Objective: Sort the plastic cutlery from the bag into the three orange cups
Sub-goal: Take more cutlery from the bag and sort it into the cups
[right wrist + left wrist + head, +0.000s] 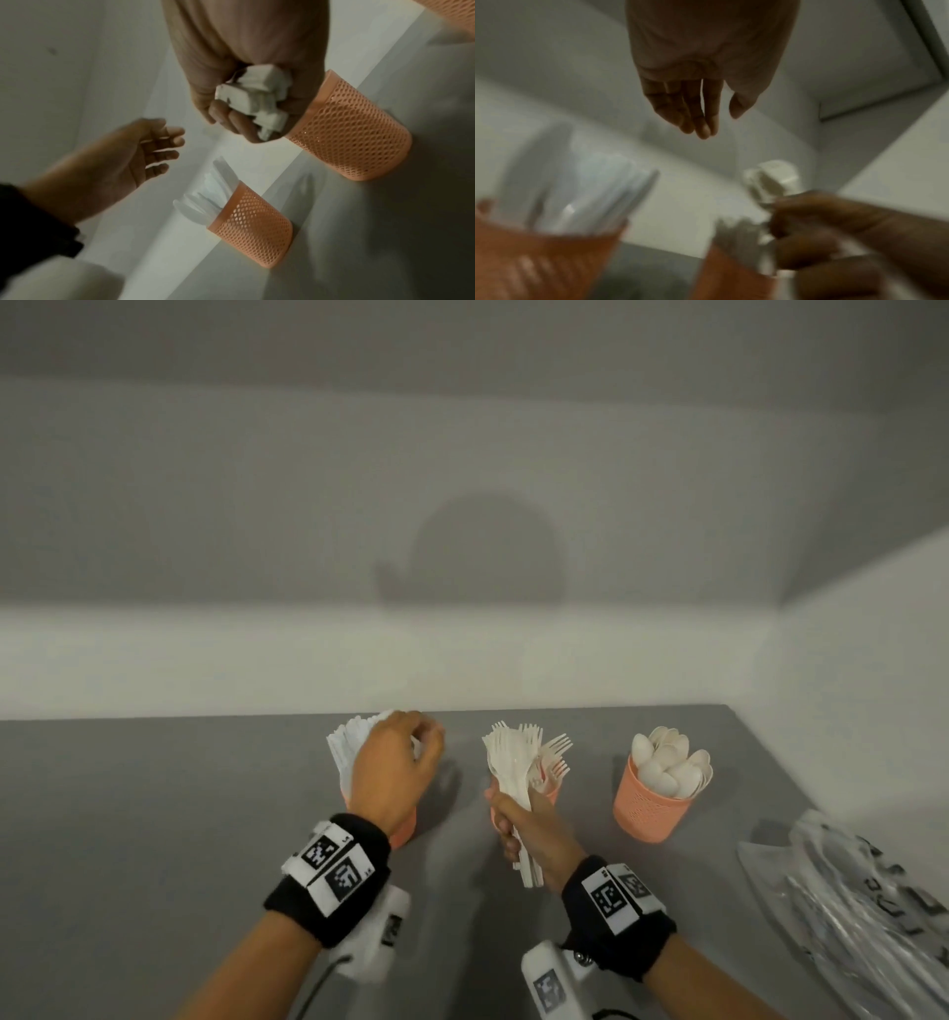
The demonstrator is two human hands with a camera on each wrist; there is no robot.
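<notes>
Three orange mesh cups stand in a row on the grey table [154,814]. The left cup [403,834] holds white knives [344,742], and my left hand [395,762] hovers just over them, fingers relaxed and empty [695,105]. My right hand [529,829] grips a bundle of white forks [513,762] by the handles, tines up, in front of the middle cup [550,794], which has forks in it. The handle ends [257,97] stick out of my fist. The right cup [649,809] is full of spoons [672,762].
A crumpled clear plastic bag [862,901] lies at the table's right edge. A white wall runs close behind the cups and along the right side. Bare grey tabletop stretches to the left and in front of the cups.
</notes>
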